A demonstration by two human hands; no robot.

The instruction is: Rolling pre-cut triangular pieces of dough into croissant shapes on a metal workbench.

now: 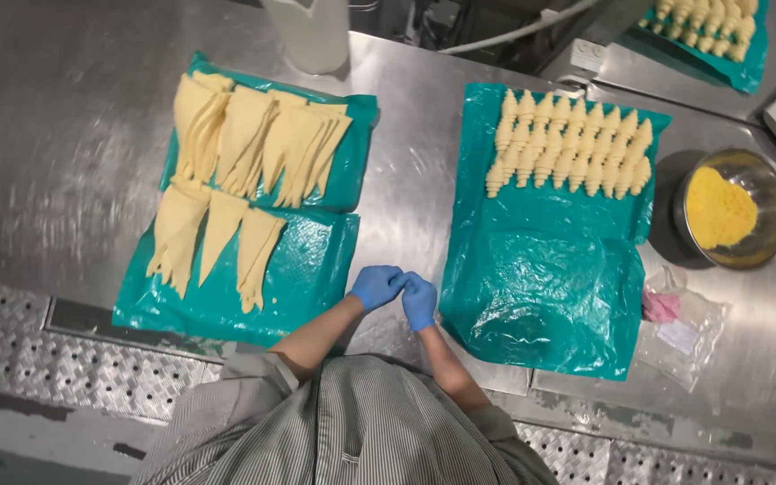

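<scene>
Blue gloves (397, 292), teal plastic sheets (541, 296), pale yellow dough triangles (253, 144), a grey-striped shirt (361, 422), a yellow-filled steel bowl (735, 208) at right.

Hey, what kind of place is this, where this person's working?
Most likely a commercial bakery or pastry kitchen. Cut dough triangles lie on a green plastic sheet on a stainless steel table, rows of rolled croissants sit on another sheet, and both hands, left and right, wear blue gloves.

A crumpled clear plastic bag (686, 330) lies at the lower right of the frame on the steel table (406, 180), holding something pink and a small white label (678, 336). No signs or screens show.
</scene>
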